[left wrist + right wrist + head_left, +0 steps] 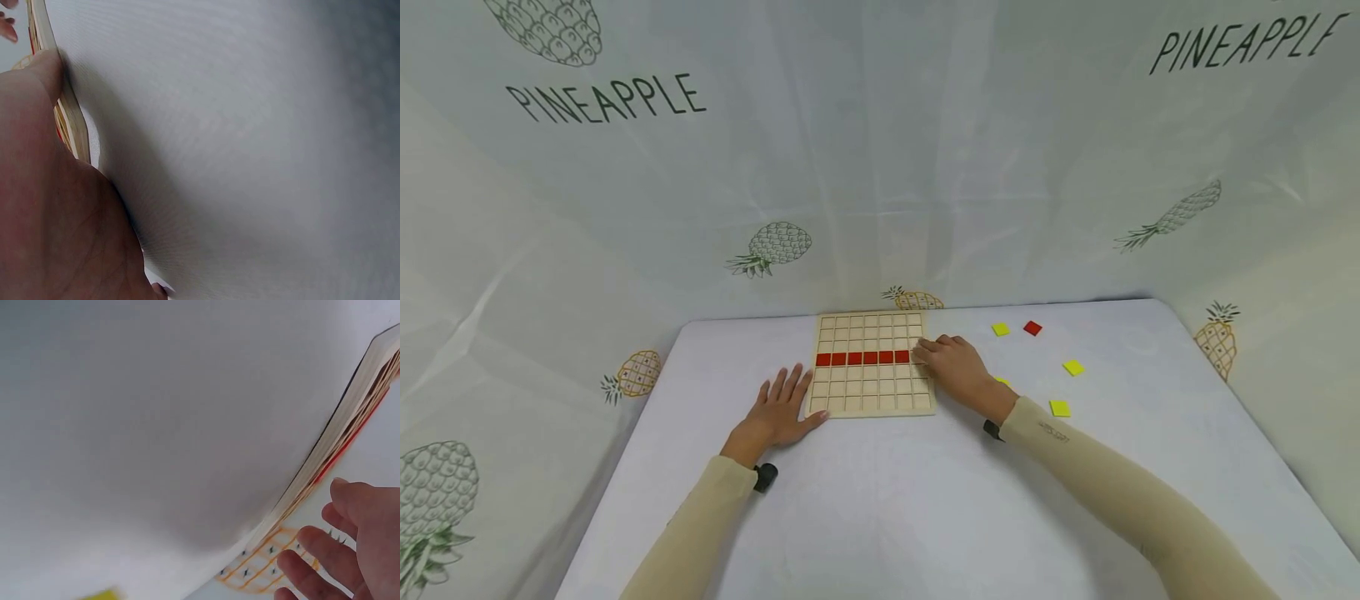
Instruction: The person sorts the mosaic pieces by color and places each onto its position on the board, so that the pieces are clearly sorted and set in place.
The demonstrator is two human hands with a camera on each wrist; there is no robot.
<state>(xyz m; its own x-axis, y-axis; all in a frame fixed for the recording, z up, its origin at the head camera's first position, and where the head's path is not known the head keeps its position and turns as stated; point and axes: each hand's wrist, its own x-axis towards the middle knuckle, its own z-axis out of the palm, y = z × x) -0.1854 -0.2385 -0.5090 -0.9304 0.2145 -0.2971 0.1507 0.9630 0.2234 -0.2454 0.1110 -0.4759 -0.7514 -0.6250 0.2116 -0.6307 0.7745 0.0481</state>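
Note:
A pale wooden grid board [871,403] lies flat at the back of the table, with a row of red square tiles [855,359] across its middle. My left hand [781,417] rests flat beside the board's left edge, fingers spread. Its thumb [47,72] touches the near left corner. At the right end of the red row, my right hand [953,364] reaches over the board with bent fingers [325,547]. Nothing shows between thumb and fingers in the right wrist view. The square under the fingertips is hidden in the head view.
Right of the board lie several loose yellow tiles [1073,367], one partly hidden behind the right wrist. One loose red tile [1033,328] lies near the back edge. A pineapple-print sheet [880,167] hangs behind the white table [880,517].

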